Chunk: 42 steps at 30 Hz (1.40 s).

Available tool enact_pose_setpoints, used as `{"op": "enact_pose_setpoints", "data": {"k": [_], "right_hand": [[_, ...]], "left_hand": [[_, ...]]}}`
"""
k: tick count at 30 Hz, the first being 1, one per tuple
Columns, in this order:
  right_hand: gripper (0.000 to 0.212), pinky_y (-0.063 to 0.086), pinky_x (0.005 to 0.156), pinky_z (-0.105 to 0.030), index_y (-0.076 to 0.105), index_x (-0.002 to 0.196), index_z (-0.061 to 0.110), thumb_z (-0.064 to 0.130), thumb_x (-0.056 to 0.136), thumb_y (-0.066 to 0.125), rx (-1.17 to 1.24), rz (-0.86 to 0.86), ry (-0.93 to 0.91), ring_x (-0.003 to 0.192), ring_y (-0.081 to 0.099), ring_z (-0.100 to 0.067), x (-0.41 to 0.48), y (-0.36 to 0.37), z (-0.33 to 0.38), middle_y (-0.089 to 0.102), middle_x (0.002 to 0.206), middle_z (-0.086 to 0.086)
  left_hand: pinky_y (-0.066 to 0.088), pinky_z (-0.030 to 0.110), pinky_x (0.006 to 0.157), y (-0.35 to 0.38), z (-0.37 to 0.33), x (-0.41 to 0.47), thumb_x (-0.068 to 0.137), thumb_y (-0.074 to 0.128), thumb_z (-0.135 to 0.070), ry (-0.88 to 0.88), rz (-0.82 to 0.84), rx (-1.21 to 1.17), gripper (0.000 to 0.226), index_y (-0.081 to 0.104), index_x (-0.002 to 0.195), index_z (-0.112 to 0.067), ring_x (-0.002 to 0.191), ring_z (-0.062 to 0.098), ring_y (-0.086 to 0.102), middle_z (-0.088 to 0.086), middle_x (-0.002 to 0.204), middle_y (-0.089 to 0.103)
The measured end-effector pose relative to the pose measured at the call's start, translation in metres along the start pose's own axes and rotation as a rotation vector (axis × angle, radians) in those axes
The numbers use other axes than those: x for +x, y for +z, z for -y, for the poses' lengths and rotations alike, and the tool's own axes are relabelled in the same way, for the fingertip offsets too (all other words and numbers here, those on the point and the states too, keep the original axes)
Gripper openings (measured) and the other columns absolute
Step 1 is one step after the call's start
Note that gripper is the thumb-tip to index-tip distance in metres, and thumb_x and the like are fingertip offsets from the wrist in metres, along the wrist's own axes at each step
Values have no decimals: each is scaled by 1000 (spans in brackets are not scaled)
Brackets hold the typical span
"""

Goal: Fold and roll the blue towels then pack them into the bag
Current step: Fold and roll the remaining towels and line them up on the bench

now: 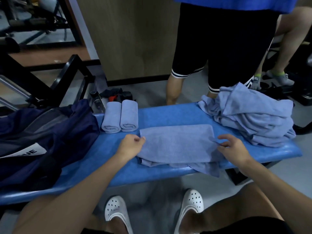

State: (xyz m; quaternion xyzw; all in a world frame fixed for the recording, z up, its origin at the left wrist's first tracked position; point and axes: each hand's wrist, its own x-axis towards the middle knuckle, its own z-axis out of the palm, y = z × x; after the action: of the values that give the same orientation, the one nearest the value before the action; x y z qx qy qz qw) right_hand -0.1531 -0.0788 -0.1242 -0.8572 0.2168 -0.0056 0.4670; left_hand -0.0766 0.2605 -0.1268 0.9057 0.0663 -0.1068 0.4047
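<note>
1. head view: the blue bench (168, 115) runs left to right in front of you, and everything sits on it or around it.
2. the folded towel (177, 142) lies flat at the middle of the bench, close to its near edge, with loose layers spilling out from under it over that edge.
3. your left hand (130, 146) is at the towel's left end, fingers curled in and pinching the cloth at that edge.
4. your right hand (234, 149) is at the towel's right end, thumb and forefinger nipping a small fold of it while the other fingers arch loosely above.
5. two rolled towels (119, 119) lie side by side and touching on the bench, left of centre toward its far edge, their spiral ends facing you.
6. the bag (42, 137), dark navy, slumps over the bench's left end, just beside the rolls.
7. a loose pile of towels (253, 119) is heaped on the bench's right end.
8. beyond the bench's far edge stands a person in black shorts (219, 39), and a clear bottle (97, 100) stands on the floor behind the rolls.
9. below the bench's near edge you can see your white clogs (116, 211) on the floor.
</note>
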Motion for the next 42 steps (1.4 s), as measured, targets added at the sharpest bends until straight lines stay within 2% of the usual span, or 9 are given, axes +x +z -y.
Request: {"op": "enact_pose_setpoints", "data": {"k": [4,10,14,18,24,29,33,38,42], "right_hand": [[30,42,57,-28,53,116,25,13,90,64,-3,4,2,69,57,-21,4,3,1,67,92,-12],[16,41,57,-27,66,98,17,5,87,67,-76,-33,-8,68,54,-22,10,14,-1,59,75,-5],[16,41,53,-10,69,90,10,-3,89,61,10,-68,-46,64,51,-14,11,12,5,57,71,1],[15,44,56,-15,69,89,7,-1,92,58,123,-81,-99,69,53,-14,6,-1,22,62,78,-2],[11,46,71,-29,70,92,7,-1,90,62,395,-72,-92,75,55,-17,6,-29,57,65,79,-7],[36,50,70,-21,63,117,13,-1,85,69,410,24,-203,79,59,-10,-7,-59,93,64,88,-1],[19,43,55,-13,63,102,17,2,90,64,209,-129,-373,71,52,-15,-19,-73,118,58,78,-4],[14,42,56,-38,54,86,17,8,94,59,153,-198,-472,64,47,-23,-38,-85,145,57,74,-19],[5,39,48,-16,59,96,12,8,94,61,182,-226,-519,50,47,-1,-50,-90,164,55,65,-6]], "left_hand": [[23,30,51,5,-2,9,92,66,-28,-87,-25,48,58,29,48,-17,43,17,28,-5,41,26],[42,26,66,14,-7,15,87,71,-15,-76,-51,22,17,69,70,-9,72,16,58,0,67,62],[38,24,56,12,-13,14,92,58,-12,11,-83,1,7,60,85,-12,68,16,53,-4,67,55],[34,26,52,-3,-30,10,99,47,-10,80,-153,-141,6,46,93,-9,61,15,41,1,69,45],[46,22,71,-48,-74,-6,97,57,-8,151,-1,-444,16,68,108,-14,80,13,56,1,91,65],[50,8,83,-83,-96,-25,89,59,14,359,30,-405,52,56,136,-9,108,9,62,3,115,65],[50,10,76,-110,-110,-35,87,61,11,519,-194,-267,42,62,125,-8,90,12,65,7,102,69],[52,27,66,-135,-117,-44,88,68,-5,590,-337,-259,22,58,92,-24,64,2,57,-6,74,62],[44,16,62,-148,-120,-50,87,72,-10,567,-425,-276,19,59,83,-24,59,-2,51,-8,69,57]]}}
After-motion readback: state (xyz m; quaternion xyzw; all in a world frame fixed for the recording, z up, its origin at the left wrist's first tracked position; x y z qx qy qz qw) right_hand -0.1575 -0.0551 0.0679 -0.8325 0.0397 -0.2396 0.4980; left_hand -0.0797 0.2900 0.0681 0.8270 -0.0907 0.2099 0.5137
